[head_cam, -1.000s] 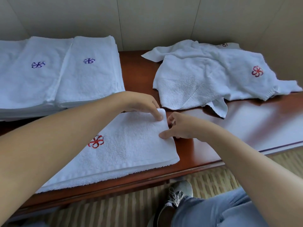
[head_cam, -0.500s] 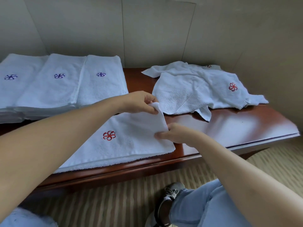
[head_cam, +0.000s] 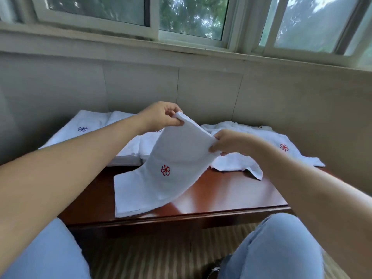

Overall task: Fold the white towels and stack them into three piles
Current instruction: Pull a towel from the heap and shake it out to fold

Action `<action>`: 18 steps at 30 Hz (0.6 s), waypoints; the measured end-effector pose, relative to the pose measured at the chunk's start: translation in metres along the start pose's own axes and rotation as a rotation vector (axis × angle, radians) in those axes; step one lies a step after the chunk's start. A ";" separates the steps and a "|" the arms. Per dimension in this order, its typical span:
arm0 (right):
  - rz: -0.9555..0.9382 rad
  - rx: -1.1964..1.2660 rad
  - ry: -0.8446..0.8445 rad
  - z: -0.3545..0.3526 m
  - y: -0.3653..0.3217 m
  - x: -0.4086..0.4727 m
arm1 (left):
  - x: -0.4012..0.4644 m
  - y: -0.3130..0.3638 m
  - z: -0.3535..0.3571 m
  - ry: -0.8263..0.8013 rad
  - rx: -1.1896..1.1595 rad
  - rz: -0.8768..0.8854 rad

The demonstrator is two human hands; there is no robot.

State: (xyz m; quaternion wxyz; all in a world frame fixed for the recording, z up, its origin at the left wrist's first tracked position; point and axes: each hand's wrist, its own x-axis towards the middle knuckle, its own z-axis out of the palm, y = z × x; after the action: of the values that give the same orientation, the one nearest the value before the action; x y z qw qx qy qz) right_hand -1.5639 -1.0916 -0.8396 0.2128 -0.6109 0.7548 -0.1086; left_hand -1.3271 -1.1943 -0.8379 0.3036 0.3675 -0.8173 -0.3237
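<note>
Fingers (head_cam: pixel 177 119) of the left hand (head_cam: pixel 161 115) are curled tight, pinching the far corner of the folded towel (head_cam: pixel 161 178), and the right hand (head_cam: pixel 231 142) pinches the neighbouring corner the same way. Between them they hold one short end up in the air. From that grip the towel hangs down and toward the person, its long axis running from the hands to the near left, where the other end lies flat on the wooden table (head_cam: pixel 231 194) close to its near edge. A red flower mark shows mid-cloth.

The left hand is the one closer to the folded piles (head_cam: pixel 90 129) at the far left, against the wall; carrying the towel there means swinging left and away, I'd guess. To the right lies a loose heap of unfolded towels (head_cam: pixel 271 146), just behind the right hand. Bare tabletop lies open at the near right, offering room to lay the towel down.
</note>
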 end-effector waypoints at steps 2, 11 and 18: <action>-0.018 0.006 0.060 -0.016 -0.021 -0.001 | -0.010 0.010 -0.025 0.064 -0.003 0.002; -0.160 0.010 0.269 -0.052 -0.124 -0.007 | -0.052 0.029 -0.124 0.334 0.067 -0.091; -0.342 0.521 0.247 -0.048 -0.215 -0.012 | -0.091 0.040 -0.185 0.583 -0.132 -0.193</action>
State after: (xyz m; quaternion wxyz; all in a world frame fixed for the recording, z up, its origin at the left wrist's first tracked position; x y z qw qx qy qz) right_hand -1.3960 -1.1343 -0.7036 0.2475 -0.6362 0.6082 -0.4051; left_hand -1.1578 -1.1576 -0.7197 0.5162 0.5004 -0.6343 -0.2842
